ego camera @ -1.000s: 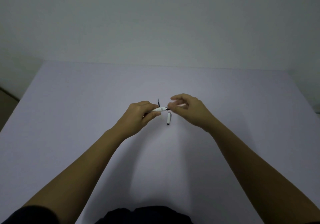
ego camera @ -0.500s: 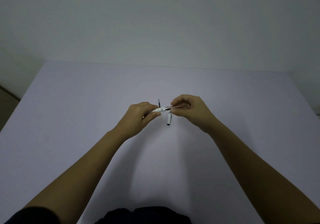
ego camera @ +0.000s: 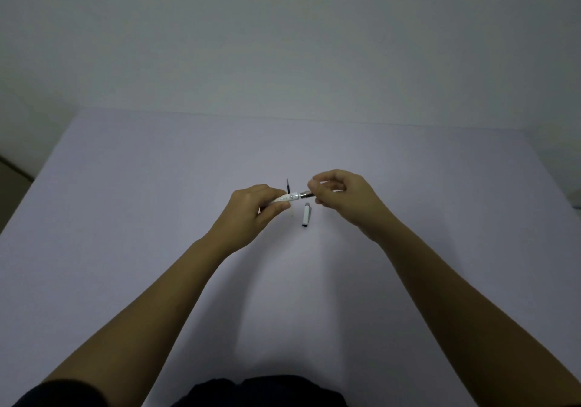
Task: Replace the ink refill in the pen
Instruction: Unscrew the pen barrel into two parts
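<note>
My left hand [ego camera: 251,210] grips the white pen barrel [ego camera: 287,198], held roughly level above the table. My right hand [ego camera: 342,199] pinches the pen's dark metal front section [ego camera: 306,194] at the barrel's right end. A white pen cap [ego camera: 305,215] lies on the table just below the pen, between my hands. A thin dark ink refill [ego camera: 287,185] lies on the table behind the pen, partly hidden by it.
The pale lavender table [ego camera: 157,186] stretches wide around my hands, with its far edge meeting a plain wall. The table's left edge drops off at the far left.
My right hand's fingers closed on the pen's front section half a second ago and have shifted around it again. The left hand has kept its hold on the barrel.
</note>
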The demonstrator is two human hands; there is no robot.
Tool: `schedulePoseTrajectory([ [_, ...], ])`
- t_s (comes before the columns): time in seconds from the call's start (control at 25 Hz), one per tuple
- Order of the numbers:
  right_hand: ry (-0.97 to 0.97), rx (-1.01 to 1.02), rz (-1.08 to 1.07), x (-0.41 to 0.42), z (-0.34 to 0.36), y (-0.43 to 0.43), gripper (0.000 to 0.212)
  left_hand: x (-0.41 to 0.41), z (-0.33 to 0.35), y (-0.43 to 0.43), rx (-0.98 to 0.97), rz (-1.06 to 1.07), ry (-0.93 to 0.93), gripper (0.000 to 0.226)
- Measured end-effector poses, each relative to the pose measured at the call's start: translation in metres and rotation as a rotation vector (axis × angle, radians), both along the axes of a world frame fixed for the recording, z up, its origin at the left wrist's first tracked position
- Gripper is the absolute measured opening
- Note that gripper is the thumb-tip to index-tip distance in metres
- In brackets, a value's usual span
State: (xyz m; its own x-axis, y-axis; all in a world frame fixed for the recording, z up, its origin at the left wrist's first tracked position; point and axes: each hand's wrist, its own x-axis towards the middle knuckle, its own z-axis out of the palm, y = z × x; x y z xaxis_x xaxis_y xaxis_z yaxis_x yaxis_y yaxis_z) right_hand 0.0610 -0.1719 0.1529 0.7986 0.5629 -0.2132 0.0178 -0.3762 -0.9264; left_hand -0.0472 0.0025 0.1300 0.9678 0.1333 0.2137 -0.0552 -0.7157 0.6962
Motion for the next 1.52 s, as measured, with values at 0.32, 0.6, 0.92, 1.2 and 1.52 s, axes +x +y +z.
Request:
schedulePoseTrajectory([
  [0.32, 0.195, 0.288, -0.191, 0.007, -0.006, 0.003, 0.014, -0.002, -0.020, -0.002, -0.210, 0.124, 0.076, 0.013],
  [0.6, 0.310, 0.442, -0.508, 0.031, -0.048, 0.009, 0.019, -0.001, -0.035, -0.005, -0.507, 0.222, 0.175, 0.012],
  [0.92, -0.005, -0.337, -0.433, 0.035, -0.139, 0.022, 0.022, 0.019, -0.042, 0.003, -0.547, 0.272, 0.193, 0.011],
  [1.2, -0.055, -0.424, -0.381, 0.042, -0.168, 0.026, 0.024, 0.028, -0.053, 0.009, -0.548, 0.299, 0.226, 0.011],
  [1.52, -0.128, -0.385, -0.370, 0.045, -0.146, 0.020, 0.030, 0.030, -0.051, 0.003, -0.550, 0.296, 0.223, 0.011],
])
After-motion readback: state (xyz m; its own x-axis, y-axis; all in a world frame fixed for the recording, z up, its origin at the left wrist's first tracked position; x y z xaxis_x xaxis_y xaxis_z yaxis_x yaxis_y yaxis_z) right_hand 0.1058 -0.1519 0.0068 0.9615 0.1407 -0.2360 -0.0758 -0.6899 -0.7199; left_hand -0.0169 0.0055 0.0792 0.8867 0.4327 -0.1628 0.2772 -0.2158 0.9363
